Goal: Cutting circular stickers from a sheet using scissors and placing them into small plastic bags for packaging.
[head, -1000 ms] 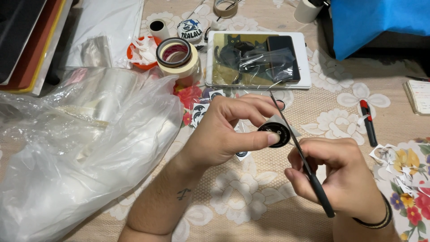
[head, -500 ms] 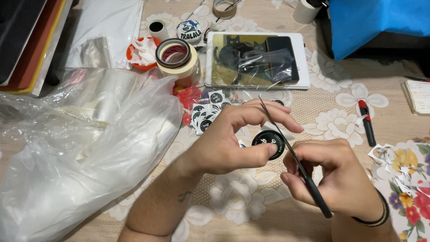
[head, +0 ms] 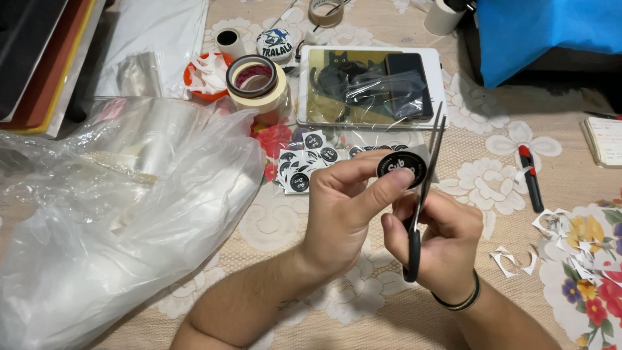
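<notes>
Fingers (head: 363, 170) of left hand (head: 340, 214) pinching round black sticker (head: 400, 169); right hand (head: 433, 243) gripping scissors (head: 424, 185), blades touching sticker's right edge.

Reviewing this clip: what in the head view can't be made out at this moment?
- Scissors: finger loops buried in the right hand.
- Round black sticker: lower left edge covered by the left hand thumb.
- Contents of the clear plastic bag: blurred by crumpled film.
- Small notebook: cut off by the right edge.
- Small stickers on the table: too small to make out.
</notes>
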